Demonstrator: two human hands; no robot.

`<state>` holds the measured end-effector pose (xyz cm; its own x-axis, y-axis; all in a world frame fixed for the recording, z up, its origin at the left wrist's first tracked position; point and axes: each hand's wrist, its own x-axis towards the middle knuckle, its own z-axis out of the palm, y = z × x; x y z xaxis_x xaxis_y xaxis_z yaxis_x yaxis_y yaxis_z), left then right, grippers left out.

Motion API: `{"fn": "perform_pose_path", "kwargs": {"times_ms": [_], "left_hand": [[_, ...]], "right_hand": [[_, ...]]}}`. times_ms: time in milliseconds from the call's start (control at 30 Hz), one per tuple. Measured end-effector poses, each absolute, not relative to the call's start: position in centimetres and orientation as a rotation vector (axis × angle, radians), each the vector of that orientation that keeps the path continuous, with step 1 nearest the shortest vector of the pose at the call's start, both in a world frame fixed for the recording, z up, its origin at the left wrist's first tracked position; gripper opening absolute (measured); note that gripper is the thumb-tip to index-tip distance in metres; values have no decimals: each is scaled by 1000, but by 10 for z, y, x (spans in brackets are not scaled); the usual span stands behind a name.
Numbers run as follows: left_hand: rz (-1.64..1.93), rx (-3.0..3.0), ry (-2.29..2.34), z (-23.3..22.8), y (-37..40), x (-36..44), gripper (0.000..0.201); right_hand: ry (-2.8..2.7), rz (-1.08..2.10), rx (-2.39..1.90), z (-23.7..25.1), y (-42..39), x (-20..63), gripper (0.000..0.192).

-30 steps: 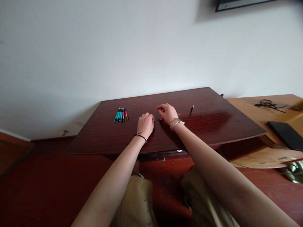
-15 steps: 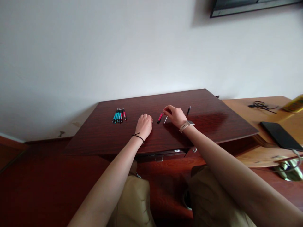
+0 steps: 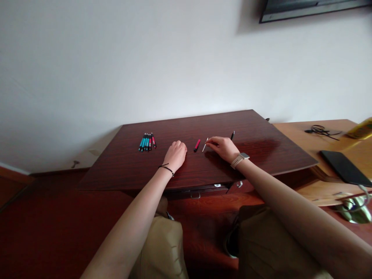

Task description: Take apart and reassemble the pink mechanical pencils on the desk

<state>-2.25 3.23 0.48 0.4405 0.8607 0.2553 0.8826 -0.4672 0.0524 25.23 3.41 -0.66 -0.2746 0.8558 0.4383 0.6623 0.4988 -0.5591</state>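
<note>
My right hand (image 3: 223,147) is low over the table with thumb and fingertips pinched at a thin white pen refill (image 3: 204,148), which lies slanted on the wood. Left of the refill is a pink pen barrel (image 3: 197,145) with a black end, touched by neither hand. My left hand (image 3: 176,152) rests on the tabletop with its fingers curled in; what they hold, if anything, is hidden. Just beyond my right hand a black pen part (image 3: 233,135) lies on the table. Several blue and pink pens (image 3: 147,142) lie side by side in a row on the left.
The dark wooden table (image 3: 186,126) stands against a white wall. To its right is a lighter desk (image 3: 290,131) with a black cable (image 3: 319,131), a black flat device (image 3: 345,167) and a yellow package (image 3: 360,128). A screen (image 3: 308,9) hangs above.
My right hand has shifted right and slightly nearer, uncovering more of the refill and the pink barrel. My left hand has stayed almost in place.
</note>
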Motion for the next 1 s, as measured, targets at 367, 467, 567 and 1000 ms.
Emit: {"fn": "perform_pose_path", "kwargs": {"times_ms": [367,467,567,1000], "left_hand": [[-344,-2544,-1578,3,26,-18,20],[-384,-2538,-1558,0,24,-20,19],[-422,-2548,-1559,-2,24,-22,18],[-456,-2591,-1577,-3,25,-26,12]], "right_hand": [[-2055,136,-1285,7,17,233,23],[-2205,155,-1223,11,4,229,33],[-2481,208,-1095,7,-8,224,37],[-2397,200,-1330,4,9,241,31]]}}
